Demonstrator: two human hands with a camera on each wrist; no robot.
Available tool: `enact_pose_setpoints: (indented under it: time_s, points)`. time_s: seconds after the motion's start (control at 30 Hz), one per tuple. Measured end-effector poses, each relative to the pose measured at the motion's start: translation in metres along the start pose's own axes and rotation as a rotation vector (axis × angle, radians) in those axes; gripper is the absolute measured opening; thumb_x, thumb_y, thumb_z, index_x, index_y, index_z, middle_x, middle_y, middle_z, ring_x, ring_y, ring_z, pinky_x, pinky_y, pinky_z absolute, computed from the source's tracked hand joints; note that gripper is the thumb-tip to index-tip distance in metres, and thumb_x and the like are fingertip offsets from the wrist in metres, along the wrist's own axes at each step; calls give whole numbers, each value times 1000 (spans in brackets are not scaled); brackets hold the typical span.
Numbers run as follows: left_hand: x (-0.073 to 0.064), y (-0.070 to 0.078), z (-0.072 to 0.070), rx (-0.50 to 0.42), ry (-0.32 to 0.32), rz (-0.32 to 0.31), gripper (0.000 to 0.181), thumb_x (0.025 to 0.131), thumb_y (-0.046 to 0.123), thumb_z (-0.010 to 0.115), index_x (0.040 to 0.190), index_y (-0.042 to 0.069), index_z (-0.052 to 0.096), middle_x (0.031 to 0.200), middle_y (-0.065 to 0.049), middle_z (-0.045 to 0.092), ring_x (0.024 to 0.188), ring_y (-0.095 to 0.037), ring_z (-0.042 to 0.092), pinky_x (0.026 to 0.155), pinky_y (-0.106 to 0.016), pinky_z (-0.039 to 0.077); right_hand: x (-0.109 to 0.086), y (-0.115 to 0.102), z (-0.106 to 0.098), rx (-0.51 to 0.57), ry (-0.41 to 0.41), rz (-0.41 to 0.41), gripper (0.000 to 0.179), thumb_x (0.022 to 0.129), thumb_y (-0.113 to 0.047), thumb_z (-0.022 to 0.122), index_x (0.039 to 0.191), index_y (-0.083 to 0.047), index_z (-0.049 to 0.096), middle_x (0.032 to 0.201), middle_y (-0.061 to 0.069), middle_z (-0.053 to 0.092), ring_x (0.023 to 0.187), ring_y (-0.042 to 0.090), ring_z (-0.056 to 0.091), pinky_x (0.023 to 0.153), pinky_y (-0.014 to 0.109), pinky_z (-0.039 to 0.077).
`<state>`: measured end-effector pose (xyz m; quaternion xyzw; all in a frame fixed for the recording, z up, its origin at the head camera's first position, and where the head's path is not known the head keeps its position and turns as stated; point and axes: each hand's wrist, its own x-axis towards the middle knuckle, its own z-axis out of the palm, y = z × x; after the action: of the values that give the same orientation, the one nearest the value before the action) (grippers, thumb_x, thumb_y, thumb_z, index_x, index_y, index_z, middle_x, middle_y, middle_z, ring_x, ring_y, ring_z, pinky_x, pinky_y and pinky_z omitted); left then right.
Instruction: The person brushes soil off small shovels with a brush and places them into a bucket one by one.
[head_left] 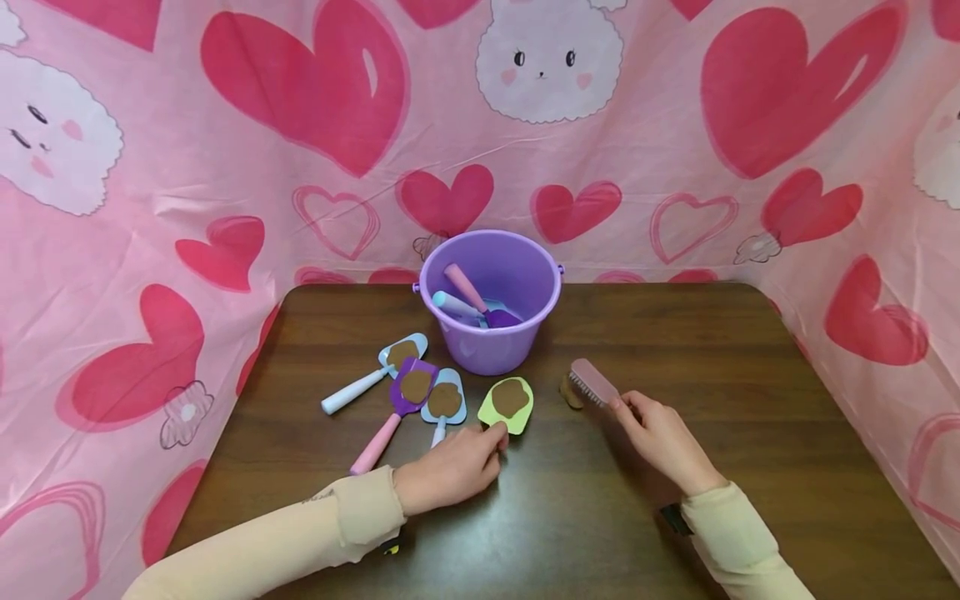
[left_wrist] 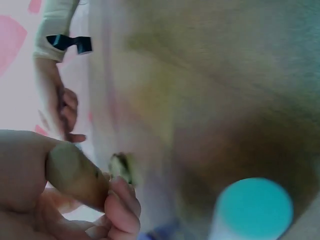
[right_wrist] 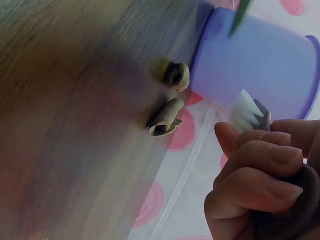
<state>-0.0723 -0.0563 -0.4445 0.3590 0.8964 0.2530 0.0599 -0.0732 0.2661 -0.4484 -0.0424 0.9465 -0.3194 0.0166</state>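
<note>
My left hand (head_left: 453, 467) pinches a lime-green toy shovel (head_left: 517, 426) at the back of its blade, its handle hidden by the hand. A brown, irregular piece (head_left: 510, 397) lies on that blade. To the right, my right hand (head_left: 667, 442) grips a pink brush (head_left: 594, 382) with white bristles, tilted down over the table. Under the bristles is a brown lump (head_left: 570, 393). In the right wrist view it shows as two curled brown pieces, one piece (right_wrist: 166, 119) close beside the other piece (right_wrist: 177, 76), near the bucket, with the brush bristles (right_wrist: 246, 112) apart from them.
A purple bucket (head_left: 487, 346) with toy shovels inside stands at the table's back. Left of the green shovel lie a blue shovel (head_left: 352, 392), a purple shovel with a pink handle (head_left: 375, 446) and another blue shovel (head_left: 457, 417), each bearing a brown piece. A pink heart-print cloth (head_left: 450, 150) surrounds the table.
</note>
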Motion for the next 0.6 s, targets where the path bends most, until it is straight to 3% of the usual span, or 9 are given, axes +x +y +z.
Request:
enact_pose_setpoints:
  time_s: [0.1,0.2,0.4,0.6]
  points:
    - [3,6,-8,24,-10,-34,12,96,3,61,103,12,57,81,-2,56,74,-20,59,59,-30,47,1,-2,0,5,-2,-9,33,108,-32,57,111,-1,68,78,2,57,66,16,51,58,30,41]
    - [6,9,-17,53,4,-19,13,97,2,63,103,11,56,81,-4,54,72,-23,58,55,-31,45,2,-4,-2,6,3,-23,31,108,-30,57,111,-1,68,79,2,58,66,16,50,58,30,41]
    - [14,7,-26,132,99,41,17,97,2,64,103,9,50,74,-5,50,60,-26,56,47,-32,40,5,-10,4,-13,32,-70,25,107,-26,59,104,-4,68,74,-1,54,65,15,49,59,30,40]
    - [26,-1,-21,163,219,67,20,99,8,67,98,6,47,70,-3,54,64,-26,65,52,-37,50,6,-21,14,-44,49,-98,21,106,-25,61,98,-7,68,67,-4,49,58,13,45,55,30,37]
